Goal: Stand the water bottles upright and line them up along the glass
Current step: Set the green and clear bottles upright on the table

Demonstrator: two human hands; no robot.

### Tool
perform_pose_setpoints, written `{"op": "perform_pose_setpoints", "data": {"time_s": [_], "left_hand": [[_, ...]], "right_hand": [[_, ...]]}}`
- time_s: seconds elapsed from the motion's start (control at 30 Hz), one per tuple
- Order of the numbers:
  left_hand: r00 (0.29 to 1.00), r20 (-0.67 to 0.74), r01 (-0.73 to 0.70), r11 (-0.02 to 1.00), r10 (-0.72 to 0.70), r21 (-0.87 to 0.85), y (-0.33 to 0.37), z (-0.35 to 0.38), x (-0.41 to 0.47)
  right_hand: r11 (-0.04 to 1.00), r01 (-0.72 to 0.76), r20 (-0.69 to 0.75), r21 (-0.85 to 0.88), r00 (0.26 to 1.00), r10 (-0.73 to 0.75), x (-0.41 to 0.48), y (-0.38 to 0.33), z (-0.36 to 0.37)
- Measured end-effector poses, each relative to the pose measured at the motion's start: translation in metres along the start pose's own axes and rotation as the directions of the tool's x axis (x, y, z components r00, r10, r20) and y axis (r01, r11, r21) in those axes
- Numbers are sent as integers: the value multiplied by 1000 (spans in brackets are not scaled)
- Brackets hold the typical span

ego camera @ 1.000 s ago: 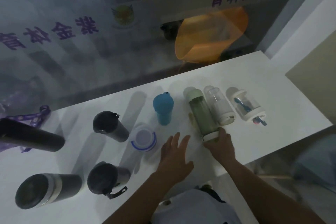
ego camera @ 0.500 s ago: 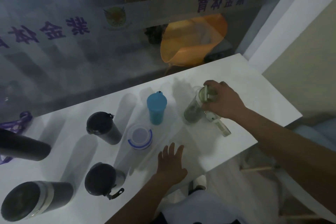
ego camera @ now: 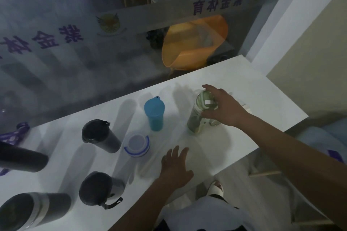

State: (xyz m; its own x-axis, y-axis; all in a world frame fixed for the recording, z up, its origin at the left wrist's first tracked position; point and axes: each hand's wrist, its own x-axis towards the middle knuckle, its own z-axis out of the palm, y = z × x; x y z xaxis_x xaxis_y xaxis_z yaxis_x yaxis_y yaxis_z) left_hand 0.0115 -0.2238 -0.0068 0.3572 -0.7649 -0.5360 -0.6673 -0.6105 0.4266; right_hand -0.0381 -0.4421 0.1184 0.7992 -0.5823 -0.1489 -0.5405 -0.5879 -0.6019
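Observation:
A clear green bottle (ego camera: 197, 120) stands upright on the white table (ego camera: 262, 99), near the glass wall (ego camera: 75, 52). My right hand (ego camera: 223, 108) grips its lid from above. My left hand (ego camera: 175, 167) rests flat and open on the table near the front edge. To the left stand a blue bottle (ego camera: 155, 114), a clear bottle with a blue-ringed lid (ego camera: 137, 145) and several dark tumblers (ego camera: 99, 136) (ego camera: 101, 189) (ego camera: 32, 210). A dark bottle (ego camera: 20, 159) shows at the far left edge. My right hand and arm hide two clear bottles lying behind them.
Purple fabric (ego camera: 15, 133) lies at the far left by the glass. An orange chair (ego camera: 195, 43) stands behind the glass. The table ends at the right near a white wall (ego camera: 300, 15). My white shoe (ego camera: 216, 189) shows below the table's front edge.
My right hand picked the green bottle up from lying flat and stood it upright, closer to the glass. My left hand stayed on the table.

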Motion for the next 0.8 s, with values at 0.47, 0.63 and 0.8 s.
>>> {"op": "perform_pose_setpoints", "data": {"time_s": [0.47, 0.63, 0.8], "left_hand": [[983, -59, -179, 981, 175, -72, 117, 12, 35], [966, -237, -117, 992, 103, -44, 169, 27, 67], [872, -482, 13, 988, -85, -152, 210, 35, 109]], "right_hand": [[972, -227, -117, 69, 965, 233, -50, 126, -25], [978, -208, -69, 35, 975, 210, -37, 189, -37], [983, -169, 23, 71, 986, 168, -26, 235, -59]]}}
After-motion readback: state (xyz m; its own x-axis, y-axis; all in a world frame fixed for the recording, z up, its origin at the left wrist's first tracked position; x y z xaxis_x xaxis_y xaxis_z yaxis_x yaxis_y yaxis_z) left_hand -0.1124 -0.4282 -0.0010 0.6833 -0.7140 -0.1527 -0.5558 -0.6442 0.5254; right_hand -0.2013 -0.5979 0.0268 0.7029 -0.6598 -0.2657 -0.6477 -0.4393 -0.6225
